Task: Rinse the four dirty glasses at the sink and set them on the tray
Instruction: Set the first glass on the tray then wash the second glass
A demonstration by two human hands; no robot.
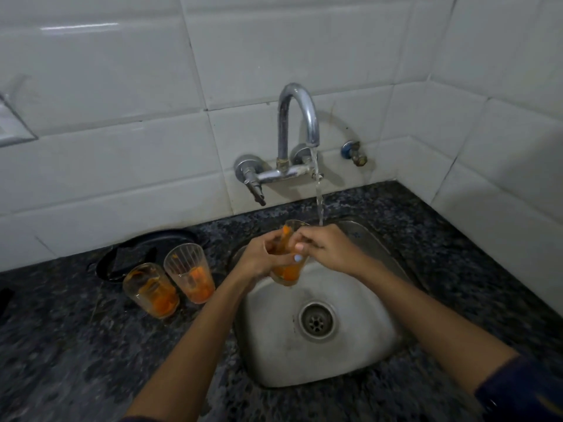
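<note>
White wall tiles back a speckled dark granite counter (76, 345), with a small steel sink (359, 354) sunk into it and a chrome swan-neck tap (300, 117) fixed to the wall above. Water runs from the spout in a thin stream (319, 202) that comes down just to the right of the held glass (286, 263), seeming to miss its mouth.

Both hands are over the far side of the basin. The left hand (259, 258) is wrapped around the glass body, fingers closed on it. The right hand (323, 248) is curled over its rim side, thumb and fingertips pinching at the lip; it looks to be working inside or steadying the edge, I can't tell which. Orange residue streaks the wall of the glass and pools at its base.

Two more dirty glasses stand upright on the counter left of the sink, touching or nearly so: a smooth one (151, 290) nearer, a ribbed one (190, 272) just behind. A dark round tray (105, 263) lies behind them by the wall, with something flat and black on it. A fourth glass is not in view.

To do this well, I'd say shift the glass a touch right so the stream drops inside, tilt it, and rub the orange streak. A firm left-hand grip matters, as wet glass will be slippery above hard steel.
</note>
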